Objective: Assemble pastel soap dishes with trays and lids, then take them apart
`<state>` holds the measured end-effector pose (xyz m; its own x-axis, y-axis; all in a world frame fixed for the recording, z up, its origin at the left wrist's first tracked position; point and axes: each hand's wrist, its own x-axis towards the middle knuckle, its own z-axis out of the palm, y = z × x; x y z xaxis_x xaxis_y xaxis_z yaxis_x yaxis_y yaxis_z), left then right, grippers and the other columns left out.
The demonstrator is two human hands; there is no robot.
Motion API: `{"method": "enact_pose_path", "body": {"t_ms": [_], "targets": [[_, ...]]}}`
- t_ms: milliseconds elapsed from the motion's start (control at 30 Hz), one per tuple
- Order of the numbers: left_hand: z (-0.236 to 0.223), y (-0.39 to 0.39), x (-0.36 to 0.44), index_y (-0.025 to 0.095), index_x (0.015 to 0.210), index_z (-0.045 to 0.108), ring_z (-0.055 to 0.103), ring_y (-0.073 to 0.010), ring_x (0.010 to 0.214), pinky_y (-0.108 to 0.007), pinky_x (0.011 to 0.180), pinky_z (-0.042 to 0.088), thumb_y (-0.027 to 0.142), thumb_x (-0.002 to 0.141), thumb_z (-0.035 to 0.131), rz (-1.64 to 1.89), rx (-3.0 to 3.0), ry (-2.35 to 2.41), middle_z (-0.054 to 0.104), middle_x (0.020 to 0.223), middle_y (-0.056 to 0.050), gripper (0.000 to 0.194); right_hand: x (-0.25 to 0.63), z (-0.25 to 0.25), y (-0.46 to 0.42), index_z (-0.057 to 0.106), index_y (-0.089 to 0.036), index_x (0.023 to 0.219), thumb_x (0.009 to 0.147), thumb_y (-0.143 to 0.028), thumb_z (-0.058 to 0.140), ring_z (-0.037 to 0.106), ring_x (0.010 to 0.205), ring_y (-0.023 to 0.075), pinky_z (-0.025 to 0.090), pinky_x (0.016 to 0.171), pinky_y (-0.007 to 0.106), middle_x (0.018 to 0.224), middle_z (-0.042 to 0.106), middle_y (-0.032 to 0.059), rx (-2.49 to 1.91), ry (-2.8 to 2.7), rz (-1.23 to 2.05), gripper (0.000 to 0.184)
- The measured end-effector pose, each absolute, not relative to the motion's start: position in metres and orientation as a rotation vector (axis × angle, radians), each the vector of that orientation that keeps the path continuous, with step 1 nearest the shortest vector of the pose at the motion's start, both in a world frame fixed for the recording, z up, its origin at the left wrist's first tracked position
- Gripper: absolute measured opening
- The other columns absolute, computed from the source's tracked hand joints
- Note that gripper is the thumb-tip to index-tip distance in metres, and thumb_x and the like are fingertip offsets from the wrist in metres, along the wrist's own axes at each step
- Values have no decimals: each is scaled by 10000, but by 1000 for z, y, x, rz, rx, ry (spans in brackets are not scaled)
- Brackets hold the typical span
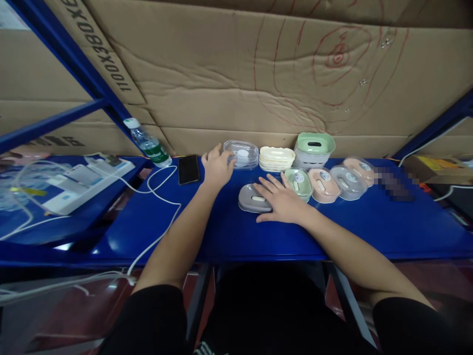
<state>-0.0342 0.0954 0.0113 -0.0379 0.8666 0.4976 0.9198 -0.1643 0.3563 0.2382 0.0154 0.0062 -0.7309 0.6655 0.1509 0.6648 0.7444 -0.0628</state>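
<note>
Your right hand, fingers splayed, lay over the grey box on the bench; your left hand, fingers parted and apparently empty, was at the clear lids. Four labelled boxes looked finished; the grey one showed no label, and stacked trays and tubs seemed unused.

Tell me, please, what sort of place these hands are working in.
It looks like a workshop or factory bench, judging by the blue table with its metal frame, the cardboard backing and the row of similar plastic boxes.
</note>
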Motion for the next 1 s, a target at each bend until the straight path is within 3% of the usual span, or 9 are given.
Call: {"method": "enact_pose_path", "body": {"t_ms": [133, 267, 367, 500, 600, 667, 733, 833, 1000], "targets": [[16, 94, -32, 263, 1167, 748, 584, -402, 1498, -676, 1246, 351, 354, 1032, 623, -1075, -2065, -2028, 602, 1636, -162, 206, 238, 5, 15, 389, -164, 1751, 927, -892, 612, 289, 1691, 520, 99, 1332, 843, 1797, 380, 250, -1063, -2809, 29, 1122], [27, 83, -38, 257, 1169, 717, 508, -426, 1574, -668, 1258, 353, 363, 1048, 635, -1195, -2016, -2014, 506, 1716, -159, 181, 239, 5, 16, 373, -171, 1757, 942, -880, 603, 281, 1691, 526, 94, 1330, 847, 1800, 381, 244, -1075, -2804, 61, 1104], [34, 69, -46, 266, 1155, 699, 465, -417, 1611, -665, 1283, 358, 438, 1059, 645, -1308, -2056, -1884, 489, 1724, -135, 204, 240, 10, 18, 218, -183, 1807, 962, -847, 604, 261, 1704, 507, 117, 1354, 810, 1824, 342, 236, -1063, -2705, 66, 1142], [43, 47, -48, 270, 1138, 682, 440, -372, 1631, -627, 1312, 373, 593, 1079, 610, -1371, -2189, -1665, 473, 1712, -118, 336, 245, 21, 19, -90, -162, 1812, 1027, -724, 589, 158, 1740, 474, 184, 1385, 739, 1881, 160, 231, -1153, -2435, -31, 1180], [50, 35, -42, 264, 1100, 681, 422, -353, 1638, -602, 1335, 356, 660, 1077, 591, -1380, -2332, -1529, 460, 1704, -111, 406, 253, 28, 19, -210, -175, 1785, 1048, -608, 599, 31, 1745, 506, 217, 1363, 779, 1898, 43, 211, -1272, -2250, -145, 1177], [51, 30, -37, 258, 1072, 679, 442, -332, 1622, -567, 1338, 362, 679, 1083, 568, -1407, -2479, -1426, 474, 1682, -118, 435, 259, 27, 22, -209, -219, 1789, 1051, -561, 609, 9, 1736, 536, 239, 1324, 834, 1900, 38, 192, -1260, -2183, -225, 1153], [51, 28, -32, 251, 1055, 668, 471, -315, 1597, -538, 1320, 389, 687, 1091, 546, -1438, -2651, -1308, 521, 1634, -133, 455, 264, 23, 28, -171, -301, 1799, 1066, -498, 604, 103, 1732, 532, 291, 1293, 847, 1899, 95, 167, -1120, -2132, -321, 1085], [46, 29, -25, 243, 1040, 632, 545, -296, 1533, -505, 1260, 456, 697, 1100, 523, -1504, -2863, -1188, 631, 1510, -153, 471, 268, 16, 36, -113, -435, 1793, 1078, -375, 611, 365, 1673, 451, 420, 1259, 768, 1876, 226, 123, -824, -2075, -441, 1019], [35, 31, -11, 243, 1005, 565, 729, -244, 1197, -420, 1033, 572, 691, 1128, 444, -1700, -2840, -1262, 772, 1185, -123, 481, 266, 14, 38, -103, -469, 1787, 1078, -233, 613, 624, 1457, 358, 581, 1130, 615, 1714, 510, 135, -624, -2120, -471, 1034]]}}
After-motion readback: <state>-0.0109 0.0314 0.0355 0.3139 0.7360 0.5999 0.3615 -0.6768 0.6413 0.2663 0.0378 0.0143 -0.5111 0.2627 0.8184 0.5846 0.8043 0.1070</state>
